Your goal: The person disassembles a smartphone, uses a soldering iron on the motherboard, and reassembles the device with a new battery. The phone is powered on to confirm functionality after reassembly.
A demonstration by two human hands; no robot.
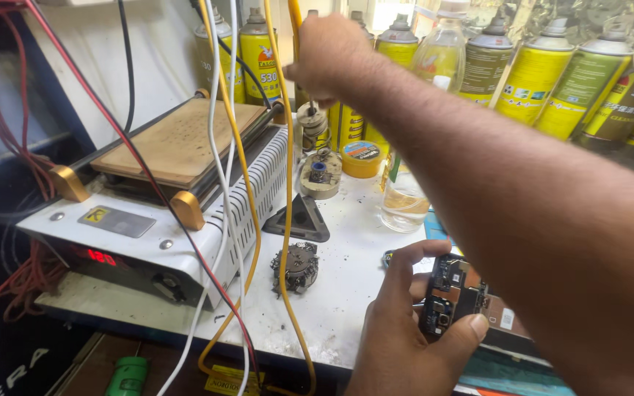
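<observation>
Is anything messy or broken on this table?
Yes. Dark crumbs and smudges dirty the white table around a grimy metal wool ball. Loose yellow cable and other wires hang right across the heating machine. The left hand holds a bare phone circuit board with no cover.

1. Row of yellow-and-green labelled spray cans (530, 73) along the back wall.
2. Small round yellow tin (362, 158) with blue label, before the cans.
3. Red digit display (101, 257) on the white machine's dark front, left.
</observation>
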